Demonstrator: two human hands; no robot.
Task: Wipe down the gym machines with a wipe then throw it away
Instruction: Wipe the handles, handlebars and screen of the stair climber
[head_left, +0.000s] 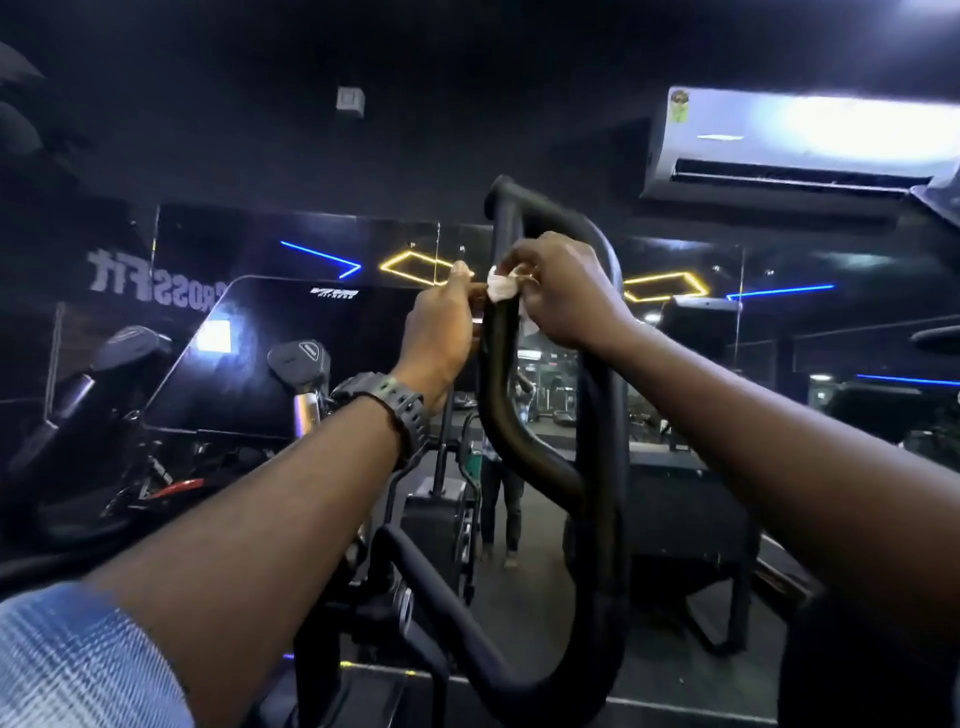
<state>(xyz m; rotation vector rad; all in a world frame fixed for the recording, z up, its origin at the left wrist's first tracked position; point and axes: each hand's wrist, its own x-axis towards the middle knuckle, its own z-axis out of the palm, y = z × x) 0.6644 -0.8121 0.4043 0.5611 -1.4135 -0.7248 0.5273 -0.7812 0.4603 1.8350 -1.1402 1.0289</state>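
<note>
A black curved handlebar (506, 441) of a gym machine rises in the middle of the view and loops back down. A small white wipe (501, 287) sits against its upper part. My right hand (563, 288) is curled round the bar there and pinches the wipe. My left hand (444, 325), with a dark watch on the wrist, reaches in from the left and pinches the wipe's other edge with fingertips and thumb.
A mirror wall (675, 364) stands behind the machine and reflects the gym. A black console screen (291, 353) and other machine handles (301, 364) are at the left. An air conditioner (800, 145) hangs at the upper right. A lower black bar (441, 608) crosses near me.
</note>
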